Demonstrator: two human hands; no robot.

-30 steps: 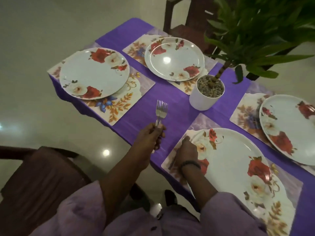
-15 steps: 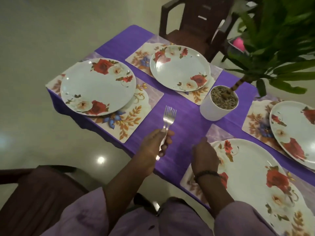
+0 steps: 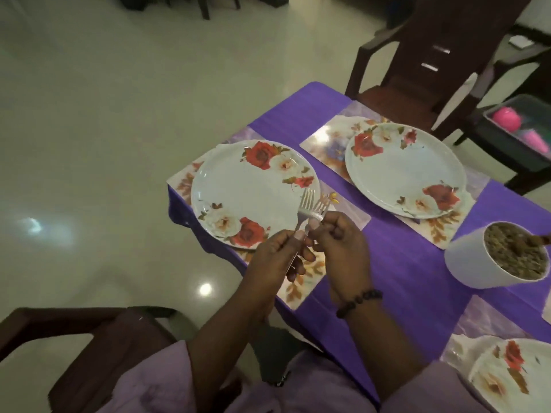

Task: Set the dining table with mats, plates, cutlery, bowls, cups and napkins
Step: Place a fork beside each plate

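Note:
Two silver forks are held over the near edge of a floral plate point(image 3: 250, 192) that lies on a floral mat point(image 3: 301, 281). My left hand point(image 3: 277, 257) grips the handle of one fork point(image 3: 304, 207). My right hand point(image 3: 343, 245), with a bead bracelet at the wrist, pinches the other fork point(image 3: 322, 208) just below its tines. The two hands touch each other. A second floral plate point(image 3: 405, 171) rests on its mat further right. Part of a third plate point(image 3: 512, 377) shows at the bottom right.
A purple cloth point(image 3: 402, 278) covers the table. A white pot point(image 3: 489, 263) of soil stands at the right. A dark chair point(image 3: 432, 61) is behind the table, another chair point(image 3: 74, 338) at my left. A dark crate with pink items point(image 3: 507, 120) sits far right.
My right hand left the near plate's mat and came up to take one of the forks from the left hand. Both hands moved toward the far-left plate; the view shifted left.

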